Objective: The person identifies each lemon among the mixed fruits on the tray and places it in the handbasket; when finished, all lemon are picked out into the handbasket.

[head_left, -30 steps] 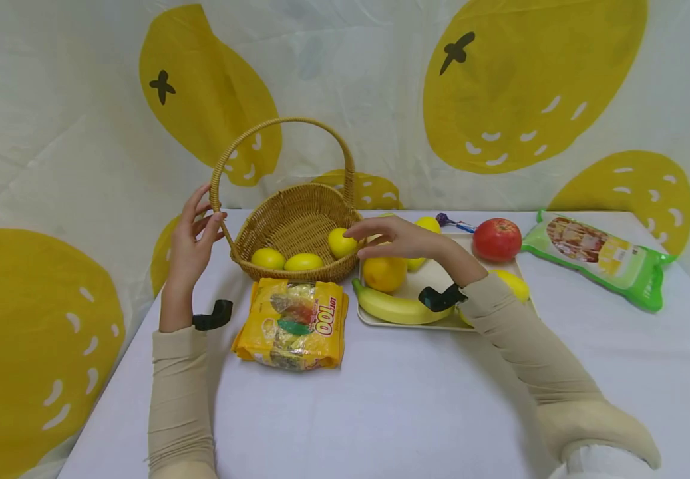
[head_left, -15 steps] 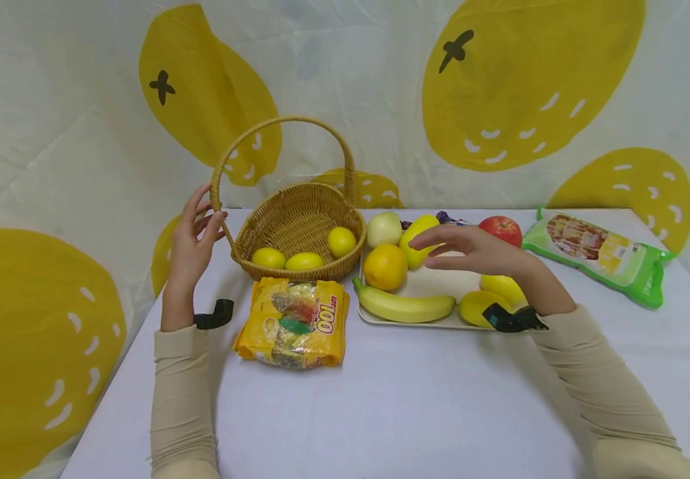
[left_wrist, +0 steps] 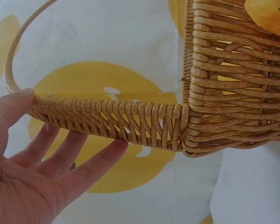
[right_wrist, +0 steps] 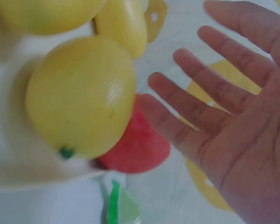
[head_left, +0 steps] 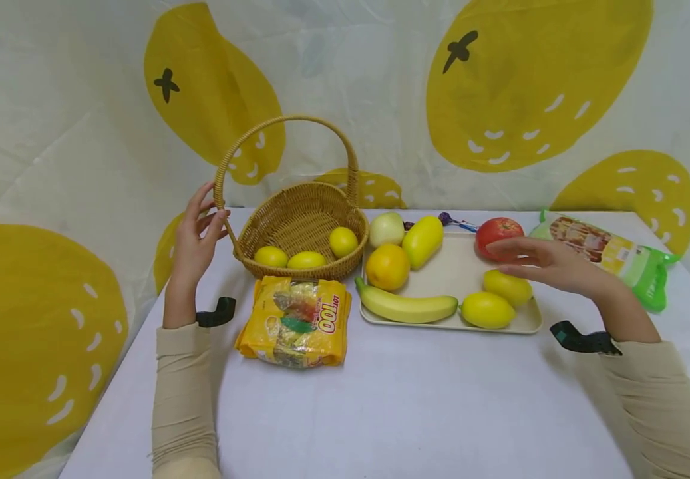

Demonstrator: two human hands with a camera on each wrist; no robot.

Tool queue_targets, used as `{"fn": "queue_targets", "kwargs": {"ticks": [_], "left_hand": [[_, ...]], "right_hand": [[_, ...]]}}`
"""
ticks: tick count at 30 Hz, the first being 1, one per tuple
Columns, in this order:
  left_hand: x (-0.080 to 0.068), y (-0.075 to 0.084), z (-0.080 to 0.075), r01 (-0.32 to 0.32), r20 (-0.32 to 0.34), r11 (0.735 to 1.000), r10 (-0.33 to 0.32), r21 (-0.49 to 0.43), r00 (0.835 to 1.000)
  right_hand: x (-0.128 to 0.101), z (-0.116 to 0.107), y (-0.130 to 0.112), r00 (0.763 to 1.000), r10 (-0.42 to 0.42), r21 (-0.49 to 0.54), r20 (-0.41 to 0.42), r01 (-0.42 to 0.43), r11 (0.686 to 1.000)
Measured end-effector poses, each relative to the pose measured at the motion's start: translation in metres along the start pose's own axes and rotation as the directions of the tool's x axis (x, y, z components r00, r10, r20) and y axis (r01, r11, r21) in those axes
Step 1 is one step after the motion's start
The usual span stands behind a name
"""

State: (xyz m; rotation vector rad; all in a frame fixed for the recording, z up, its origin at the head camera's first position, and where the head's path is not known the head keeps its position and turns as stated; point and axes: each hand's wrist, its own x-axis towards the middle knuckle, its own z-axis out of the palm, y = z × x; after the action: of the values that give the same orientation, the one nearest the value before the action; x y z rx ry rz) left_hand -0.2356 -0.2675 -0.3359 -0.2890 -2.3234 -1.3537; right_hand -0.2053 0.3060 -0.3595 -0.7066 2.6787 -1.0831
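My left hand (head_left: 193, 243) pinches the side of the wicker basket's handle (left_wrist: 107, 119), thumb on one face and fingertips against the other. Inside the basket (head_left: 297, 269), in the head view, lie several yellow lemons (head_left: 307, 260). My right hand (head_left: 551, 265) holds nothing, its fingers spread and fairly straight, over the right end of the cream tray (head_left: 458, 256). Below and beside it are two lemons (head_left: 488, 310) and a red, apple-like fruit (head_left: 496, 233). In the right wrist view a lemon (right_wrist: 81, 95) shows large beside my fingertips.
Also on the tray are a banana (head_left: 407, 307), an orange (head_left: 388, 267), a yellow mango-like fruit (head_left: 423, 242) and a pale round fruit (head_left: 386, 230). A yellow snack packet (head_left: 297, 322) sits before the basket. Behind are lollipops (head_left: 458, 222); right, a green packet (head_left: 647, 276).
My right hand has moved right, from the basket's rim across the tray to its right end, uncovering the fruit there. The left hand and basket stay nearly still.
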Motion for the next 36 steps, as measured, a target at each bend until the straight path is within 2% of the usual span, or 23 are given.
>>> {"fn": "queue_targets", "kwargs": {"ticks": [6,10,16,26,30,33,36], "left_hand": [[0.001,0.000,0.001,0.007,0.003,1.000,-0.007,0.003,1.000],[0.000,-0.001,0.000,0.004,-0.002,1.000,-0.004,-0.006,1.000],[0.000,-0.003,-0.001,-0.001,-0.007,1.000,0.001,-0.027,1.000],[0.001,-0.002,0.001,0.009,0.004,1.000,-0.009,-0.010,1.000],[0.001,-0.002,0.001,0.015,0.002,1.000,-0.015,-0.007,1.000],[0.000,-0.002,0.000,0.019,0.002,1.000,-0.019,-0.007,1.000],[0.000,-0.002,0.000,0.020,0.000,1.000,-0.020,-0.011,1.000]], "right_hand": [[-0.009,0.004,0.028,0.996,-0.036,0.037,0.085,0.033,0.999],[-0.008,0.008,0.035,0.993,0.003,0.020,0.117,-0.005,1.000],[-0.003,0.010,0.041,0.992,0.053,-0.004,0.117,-0.053,0.999],[-0.001,0.010,0.041,0.994,0.050,0.022,0.101,-0.053,0.998],[0.007,0.006,0.031,0.997,0.015,0.025,0.081,-0.017,1.000],[0.016,0.004,0.021,0.997,-0.042,0.045,0.065,0.040,0.998],[0.027,0.004,0.010,0.990,-0.129,0.107,0.051,0.123,0.987]]}}
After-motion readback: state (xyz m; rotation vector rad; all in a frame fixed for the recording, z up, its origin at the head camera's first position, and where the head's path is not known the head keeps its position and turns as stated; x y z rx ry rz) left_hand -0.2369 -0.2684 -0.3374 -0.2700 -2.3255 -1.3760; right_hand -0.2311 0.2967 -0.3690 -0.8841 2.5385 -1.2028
